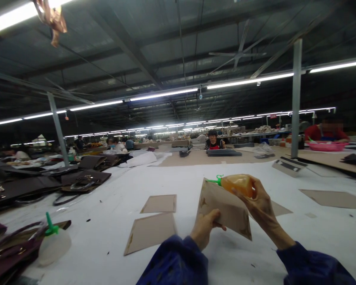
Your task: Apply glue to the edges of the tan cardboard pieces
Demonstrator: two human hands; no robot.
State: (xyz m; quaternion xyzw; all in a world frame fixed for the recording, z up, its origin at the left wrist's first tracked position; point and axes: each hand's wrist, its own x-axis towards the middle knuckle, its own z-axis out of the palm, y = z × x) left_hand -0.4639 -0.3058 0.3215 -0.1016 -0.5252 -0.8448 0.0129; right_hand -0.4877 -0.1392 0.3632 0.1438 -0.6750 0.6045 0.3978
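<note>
My left hand pinches the lower edge of a flat grey-brown panel, holding it tilted above the white tabletop. Brown smears mark the panel's edges and corners. In my right hand is a squeeze bottle of amber liquid, lying on its side with its green nozzle at the panel's top left corner. Whether the tip touches the panel I cannot tell. Two similar panels, a small one and a larger one, lie left of my hands. Part of another lies behind my right hand.
A whitish squeeze bottle with a green nozzle stands at the left, by a maroon bag. Dark bags are heaped farther back. More panels lie to the right. Other people sit at tables beyond, one near a pink basin.
</note>
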